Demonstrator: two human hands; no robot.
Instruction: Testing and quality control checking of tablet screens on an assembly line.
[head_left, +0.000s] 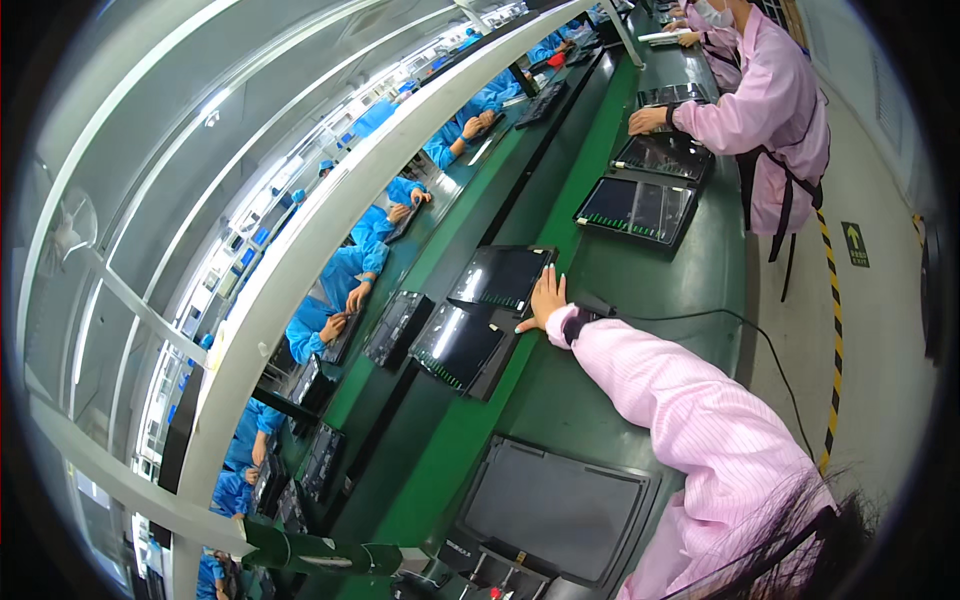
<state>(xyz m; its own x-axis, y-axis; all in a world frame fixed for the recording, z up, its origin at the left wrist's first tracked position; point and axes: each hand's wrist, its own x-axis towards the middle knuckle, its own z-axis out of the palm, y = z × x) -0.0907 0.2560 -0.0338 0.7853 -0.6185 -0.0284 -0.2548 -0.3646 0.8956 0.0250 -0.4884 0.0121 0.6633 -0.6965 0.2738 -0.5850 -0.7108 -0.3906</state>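
My right hand [546,299] reaches out over the green bench, fingers apart and thumb stretched to the left. It lies at the right edge of a glossy black flat panel [500,275]; I cannot tell how firmly it touches. Just nearer is a second flat panel [458,345], tilted, with green strips along its lower edge. A black wrist strap [574,326] circles my wrist below the pink sleeve, and a thin black cord [720,311] runs off to the right near it. My left hand is out of view.
Close to me lies a large dark grey panel [555,505] beside a small metal fixture [500,572]. Farther along, more panels [640,207] sit before a co-worker in pink [765,120]. Workers in blue [350,270] line the far side. A white beam [300,250] arches across the left.
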